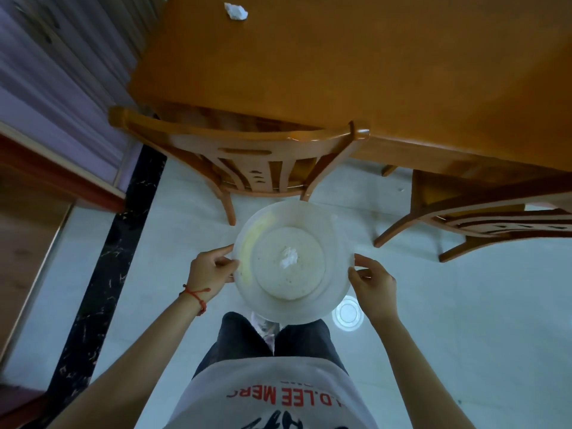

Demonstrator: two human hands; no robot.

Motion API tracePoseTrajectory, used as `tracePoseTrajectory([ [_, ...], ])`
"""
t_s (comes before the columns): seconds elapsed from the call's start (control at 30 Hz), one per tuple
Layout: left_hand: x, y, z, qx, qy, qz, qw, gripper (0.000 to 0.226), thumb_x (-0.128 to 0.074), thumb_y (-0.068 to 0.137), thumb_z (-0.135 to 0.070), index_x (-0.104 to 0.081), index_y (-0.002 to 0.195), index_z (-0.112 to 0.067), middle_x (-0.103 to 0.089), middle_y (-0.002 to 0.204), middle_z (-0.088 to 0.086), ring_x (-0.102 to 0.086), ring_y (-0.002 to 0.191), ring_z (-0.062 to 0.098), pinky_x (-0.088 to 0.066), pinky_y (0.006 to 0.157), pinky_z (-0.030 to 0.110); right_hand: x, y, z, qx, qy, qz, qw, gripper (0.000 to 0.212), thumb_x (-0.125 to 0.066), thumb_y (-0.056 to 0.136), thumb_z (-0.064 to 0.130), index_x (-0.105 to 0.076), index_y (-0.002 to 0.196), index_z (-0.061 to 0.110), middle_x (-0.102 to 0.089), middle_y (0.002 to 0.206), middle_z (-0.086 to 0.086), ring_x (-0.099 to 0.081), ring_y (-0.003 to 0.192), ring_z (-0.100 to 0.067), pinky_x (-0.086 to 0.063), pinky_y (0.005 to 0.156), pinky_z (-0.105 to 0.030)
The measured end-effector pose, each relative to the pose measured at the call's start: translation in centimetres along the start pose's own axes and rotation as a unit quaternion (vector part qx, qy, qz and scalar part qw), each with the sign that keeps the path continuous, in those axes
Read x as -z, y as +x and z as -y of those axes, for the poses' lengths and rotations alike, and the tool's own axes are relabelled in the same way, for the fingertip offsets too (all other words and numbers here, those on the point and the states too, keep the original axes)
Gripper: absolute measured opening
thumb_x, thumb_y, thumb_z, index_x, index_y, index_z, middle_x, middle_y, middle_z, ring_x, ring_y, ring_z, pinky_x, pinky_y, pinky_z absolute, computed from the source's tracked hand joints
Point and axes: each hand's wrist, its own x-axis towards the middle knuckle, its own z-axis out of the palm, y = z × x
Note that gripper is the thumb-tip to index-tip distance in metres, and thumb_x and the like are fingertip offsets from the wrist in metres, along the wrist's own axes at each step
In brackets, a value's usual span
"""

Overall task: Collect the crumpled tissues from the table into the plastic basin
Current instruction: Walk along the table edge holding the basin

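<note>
Nearest the lens at 6 o'clock: white printed shirt (272,397), dark trousers below it, forearms running up from both lower corners. I read the plastic basin (247,243) as carried in the air just ahead of the knees, centre frame. Left hand (207,270) closed on its rim at 9 o'clock, a red cord on that wrist; right hand (373,287) closed on the rim at 3 o'clock. One crumpled tissue (289,257) sits loose on the basin floor. A second tissue (236,11) lies on the wooden table (371,72) far off at 12 o'clock, near the top edge, well apart from the basin. A chair (244,147) is tucked between me and the table; another chair at 3 o'clock. Risks, as I judge them: both hands are busy, so freeing one for the far tissue leaves a one-sided grip and the basin may tip and spill; leaning over the chair back could knock it. Hard to tell: fingers under the rim are hidden, the table is cut off at top and right so more tissues may sit outside view, and the round clear thing on the floor at 5 o'clock I cannot identify.
</note>
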Motion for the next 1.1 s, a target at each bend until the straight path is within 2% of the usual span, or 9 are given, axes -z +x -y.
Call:
tracePoseTrajectory([
  [0.17, 1.6, 0.5, 0.2, 0.004, -0.011, -0.026, 1.000, 0.043, -0.059, 0.080, -0.002, -0.058, 0.120, -0.016, -0.066, 0.074, 0.016, -0.063, 0.079, 0.030, -0.056, 0.069, 0.024, -1.6, 0.7, 1.2, 0.012, -0.005, 0.022, 1.000, 0.022, -0.058, 0.085, 0.010, -0.064, 0.107, 0.011, -0.067, 0.109, -0.007, -0.061, 0.066, 0.005, -0.039, 0.058, 0.004],
  [0.3, 3.0, 1.0, 1.1, 0.008, -0.014, -0.031, 0.999, 0.042, -0.059, 0.081, -0.003, -0.058, 0.121, -0.015, -0.066, 0.074, 0.010, -0.063, 0.080, 0.030, -0.055, 0.064, 0.018, -3.0, 0.6, 2.0, 0.009, -0.002, 0.025, 1.000, 0.023, -0.058, 0.085, 0.008, -0.064, 0.107, 0.010, -0.066, 0.108, -0.008, -0.056, 0.068, 0.018, -0.039, 0.057, 0.004],
  [0.47, 5.8, 2.5, 2.4, 0.011, -0.007, -0.012, 1.000, 0.042, -0.059, 0.080, -0.002, -0.058, 0.121, -0.014, -0.065, 0.067, 0.000, -0.062, 0.073, 0.017, -0.057, 0.066, 0.026, -5.8, -0.1, 3.6, 0.002, -0.002, 0.009, 1.000, 0.024, -0.058, 0.084, 0.006, -0.064, 0.107, 0.009, -0.066, 0.107, -0.008, -0.057, 0.067, 0.017, -0.039, 0.057, 0.004],
  [0.53, 7.7, 3.3, 3.0, 0.004, -0.006, -0.002, 1.000, 0.042, -0.059, 0.080, -0.002, -0.059, 0.120, -0.015, -0.065, 0.057, -0.008, -0.062, 0.072, 0.015, -0.057, 0.063, 0.020, -7.5, -0.8, 4.4, -0.011, 0.000, 0.002, 1.000, 0.024, -0.058, 0.084, 0.006, -0.064, 0.107, 0.009, -0.066, 0.107, -0.007, -0.056, 0.066, 0.017, -0.039, 0.057, 0.004],
  [0.6, 10.1, 4.1, 3.4, -0.003, 0.003, 0.012, 1.000, 0.042, -0.058, 0.080, -0.002, -0.059, 0.120, -0.015, -0.065, 0.060, -0.004, -0.062, 0.073, 0.018, -0.055, 0.059, 0.013, -9.6, -1.8, 5.3, -0.021, -0.001, -0.007, 1.000, 0.024, -0.058, 0.084, 0.007, -0.064, 0.107, 0.010, -0.066, 0.109, -0.006, -0.057, 0.067, 0.016, -0.039, 0.057, 0.004],
  [0.73, 15.2, 5.8, 4.7, -0.015, 0.013, 0.027, 0.999, 0.041, -0.058, 0.080, -0.003, -0.059, 0.120, -0.014, -0.065, 0.064, -0.003, -0.062, 0.074, 0.021, -0.056, 0.062, 0.016, -14.1, -3.7, 7.6, -0.030, -0.002, -0.023, 0.999, 0.024, -0.059, 0.084, 0.008, -0.064, 0.108, 0.010, -0.067, 0.110, -0.007, -0.061, 0.065, 0.002, -0.039, 0.056, 0.005],
  [0.9, 20.8, 6.9, 6.7, -0.008, 0.019, 0.028, 0.999, 0.042, -0.059, 0.081, -0.003, -0.057, 0.122, -0.012, -0.064, 0.073, 0.003, -0.062, 0.077, 0.022, -0.055, 0.059, 0.014, -19.4, -5.8, 10.2, -0.032, 0.001, -0.032, 0.999, 0.025, -0.059, 0.083, 0.006, -0.064, 0.108, 0.009, -0.068, 0.107, -0.006, -0.061, 0.065, 0.000, -0.039, 0.057, 0.004],
  [1.03, 24.1, 7.6, 7.9, 0.011, 0.014, 0.040, 0.999, 0.043, -0.060, 0.081, -0.004, -0.055, 0.123, -0.012, -0.065, 0.077, 0.010, -0.064, 0.086, 0.031, -0.059, 0.074, 0.036, -22.3, -6.5, 11.8, -0.044, 0.013, -0.026, 0.999, 0.025, -0.059, 0.083, 0.007, -0.064, 0.108, 0.010, -0.065, 0.101, 0.001, -0.057, 0.066, 0.014, -0.039, 0.058, 0.003],
  [1.1, 25.3, 7.9, 8.3, 0.020, 0.009, 0.039, 0.999, 0.043, -0.060, 0.081, -0.003, -0.056, 0.123, -0.012, -0.065, 0.077, 0.011, -0.064, 0.088, 0.033, -0.058, 0.077, 0.040, -23.4, -6.5, 12.5, -0.038, 0.016, -0.022, 0.999, 0.025, -0.059, 0.083, 0.006, -0.064, 0.106, 0.010, -0.064, 0.099, 0.001, -0.057, 0.067, 0.014, -0.041, 0.059, 0.002],
])
